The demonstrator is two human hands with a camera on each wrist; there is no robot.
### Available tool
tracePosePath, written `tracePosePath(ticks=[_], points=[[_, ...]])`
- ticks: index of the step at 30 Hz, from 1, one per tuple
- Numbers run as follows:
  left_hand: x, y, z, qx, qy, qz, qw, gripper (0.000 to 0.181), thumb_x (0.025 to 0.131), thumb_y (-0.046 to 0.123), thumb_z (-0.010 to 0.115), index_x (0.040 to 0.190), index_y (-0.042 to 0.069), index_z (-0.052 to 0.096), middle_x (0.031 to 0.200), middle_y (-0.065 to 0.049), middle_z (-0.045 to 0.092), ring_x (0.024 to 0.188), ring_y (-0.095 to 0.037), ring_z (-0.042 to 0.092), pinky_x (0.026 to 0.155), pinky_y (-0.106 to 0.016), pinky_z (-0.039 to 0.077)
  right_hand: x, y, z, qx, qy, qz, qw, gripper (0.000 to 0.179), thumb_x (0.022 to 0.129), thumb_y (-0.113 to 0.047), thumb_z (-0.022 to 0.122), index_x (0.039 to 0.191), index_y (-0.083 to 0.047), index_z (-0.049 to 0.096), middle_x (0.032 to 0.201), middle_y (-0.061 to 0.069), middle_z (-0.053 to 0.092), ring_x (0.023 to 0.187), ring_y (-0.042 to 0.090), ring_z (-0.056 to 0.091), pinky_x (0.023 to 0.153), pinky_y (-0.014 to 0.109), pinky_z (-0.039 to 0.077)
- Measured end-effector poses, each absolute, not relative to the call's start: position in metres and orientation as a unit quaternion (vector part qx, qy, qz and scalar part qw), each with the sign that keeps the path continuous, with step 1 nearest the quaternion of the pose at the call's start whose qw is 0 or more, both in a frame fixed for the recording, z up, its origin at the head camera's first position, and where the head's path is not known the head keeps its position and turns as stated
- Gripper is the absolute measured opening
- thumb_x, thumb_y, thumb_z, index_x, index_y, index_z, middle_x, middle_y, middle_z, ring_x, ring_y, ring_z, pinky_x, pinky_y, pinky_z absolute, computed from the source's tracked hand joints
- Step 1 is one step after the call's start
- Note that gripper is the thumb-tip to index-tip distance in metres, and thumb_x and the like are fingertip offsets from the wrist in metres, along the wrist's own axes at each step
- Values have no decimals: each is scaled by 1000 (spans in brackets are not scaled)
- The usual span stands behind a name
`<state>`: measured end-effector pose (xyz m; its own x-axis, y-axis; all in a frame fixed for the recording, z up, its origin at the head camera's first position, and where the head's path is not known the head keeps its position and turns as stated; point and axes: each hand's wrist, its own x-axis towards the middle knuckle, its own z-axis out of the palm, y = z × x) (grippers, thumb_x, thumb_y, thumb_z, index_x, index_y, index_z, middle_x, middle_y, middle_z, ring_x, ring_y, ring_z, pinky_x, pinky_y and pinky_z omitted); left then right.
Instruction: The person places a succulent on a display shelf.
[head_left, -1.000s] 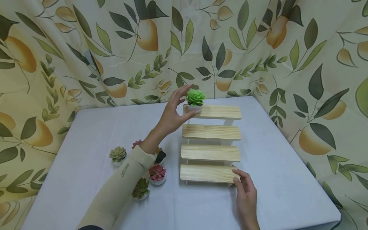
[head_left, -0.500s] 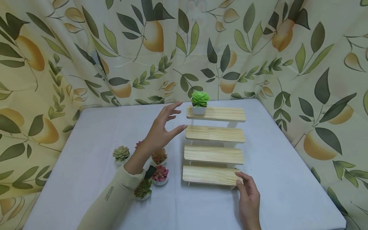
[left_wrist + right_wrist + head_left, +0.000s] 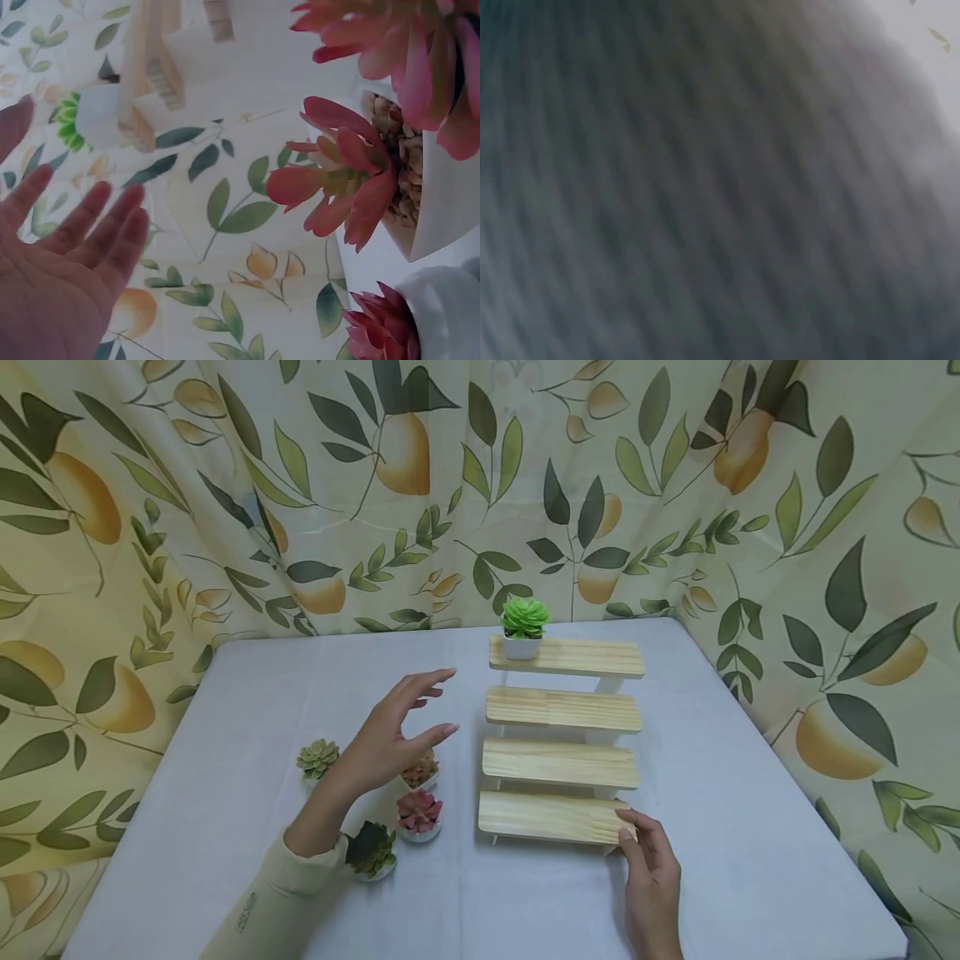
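My left hand (image 3: pixel 386 739) is held over the table with fingers spread and nothing in it; the left wrist view shows its open palm beside the potted succulents. On the left end of the top step of a wooden tiered stand (image 3: pixel 558 764) sits a bright green succulent (image 3: pixel 523 627) in a white pot. Thumb and fingers of my right hand (image 3: pixel 652 877) pinch the right end of the stand's lowest step. Below and around my left hand stand a reddish-orange succulent (image 3: pixel 420 771), a pink succulent (image 3: pixel 420 814) and a dark green succulent (image 3: pixel 378 853).
A pale green succulent (image 3: pixel 318 758) stands farther left, partly behind my left wrist. A white cloth covers the table (image 3: pixel 525 910). Patterned curtains (image 3: pixel 465 527) hang behind and along both sides. Blurred dark fabric fills most of the right wrist view.
My left hand has let go of the bright green succulent on the top step and drawn back toward the lower left. My right hand keeps its place on the lowest step.
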<state>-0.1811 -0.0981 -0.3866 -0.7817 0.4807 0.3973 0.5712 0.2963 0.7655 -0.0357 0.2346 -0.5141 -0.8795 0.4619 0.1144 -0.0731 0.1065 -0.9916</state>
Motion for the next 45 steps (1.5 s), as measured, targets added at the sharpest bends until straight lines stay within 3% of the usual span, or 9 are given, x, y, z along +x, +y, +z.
tracePosePath(ticks=[2,8,14,21,25,29,40,45], points=[[-177,-103,-388,-324,-807,-492,37,65,100,24,73,157,32,42,151,5,46,134,-21,49,110,-47,41,-36,235,-514,-134,-716,654,206,23,107,-3,53,127,6,60,142,16,57,147,30,38,108,19,38],[-160,-119,-386,-298,-825,-480,11,60,101,31,71,154,39,45,149,13,48,131,-16,51,92,-50,50,-36,235,-515,-126,-707,663,212,23,107,-1,54,127,9,60,139,17,58,147,30,38,109,20,37],[-152,-131,-381,-291,-819,-495,6,57,101,22,72,151,36,49,146,12,50,131,-14,52,104,-49,47,-38,237,-514,-121,-710,659,218,23,107,-1,53,127,9,60,141,17,58,147,30,38,110,21,36],[-156,-136,-375,-299,-818,-491,26,52,101,20,72,148,29,52,144,8,52,126,-15,53,93,-43,54,-37,235,-515,-124,-702,670,210,24,106,-1,54,127,10,59,140,14,58,148,29,36,110,20,36],[-155,-141,-374,-292,-827,-480,22,47,101,20,72,145,23,56,141,4,55,117,-17,57,90,-44,55,-38,232,-517,-115,-698,675,210,23,106,1,52,126,10,60,140,15,59,147,30,38,107,19,39],[-148,-150,-378,-280,-845,-456,1,43,101,23,71,142,25,59,137,7,58,110,-16,60,93,-48,53,-38,231,-517,-113,-696,675,218,23,106,4,51,126,11,60,141,20,58,147,31,38,108,21,38],[-111,-182,-412,-244,-866,-433,-58,38,101,39,69,137,30,60,139,13,57,129,-15,53,102,-55,47,-40,231,-516,-125,-696,675,211,23,106,2,51,127,10,59,144,22,55,148,29,36,110,21,37],[-95,-188,-423,-218,-863,-449,-80,37,100,45,68,135,34,60,137,14,58,130,-20,53,102,-59,46,-40,231,-517,-125,-691,680,212,23,106,3,51,126,10,59,143,23,56,146,30,38,108,21,39]])
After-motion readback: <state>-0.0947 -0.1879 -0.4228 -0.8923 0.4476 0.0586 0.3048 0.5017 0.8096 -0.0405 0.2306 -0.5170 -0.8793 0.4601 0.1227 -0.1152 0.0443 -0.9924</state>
